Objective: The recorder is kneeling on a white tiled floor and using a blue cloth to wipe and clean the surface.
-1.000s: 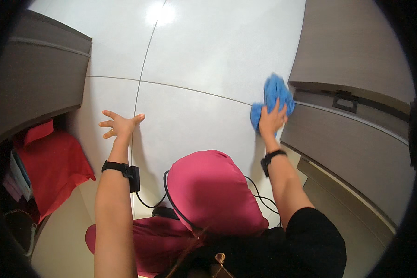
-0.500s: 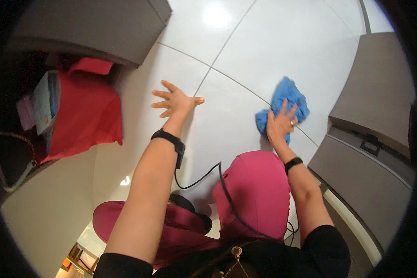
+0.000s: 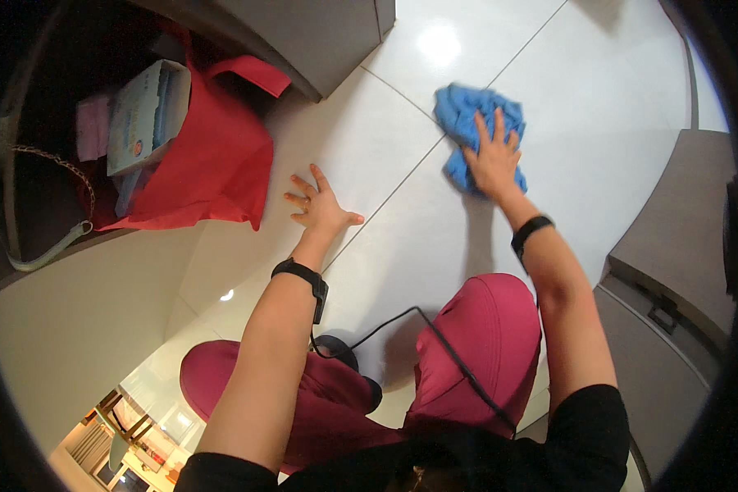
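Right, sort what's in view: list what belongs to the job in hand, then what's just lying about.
Part of the job:
blue cloth, crumpled under the right hand
white floor tiles, beneath the cloth

Just lying about:
red fabric, at left
pale box, beside the red fabric
pink item, left of the box
pale strap with a chain, far left

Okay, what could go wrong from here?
The thin black cable from the black left wrist strap crosses the magenta trouser leg, so it might snag. The crumpled blue cloth under your right hand could slip on the glossy white tile floor. Your open left hand might bump the red fabric bag nearby.
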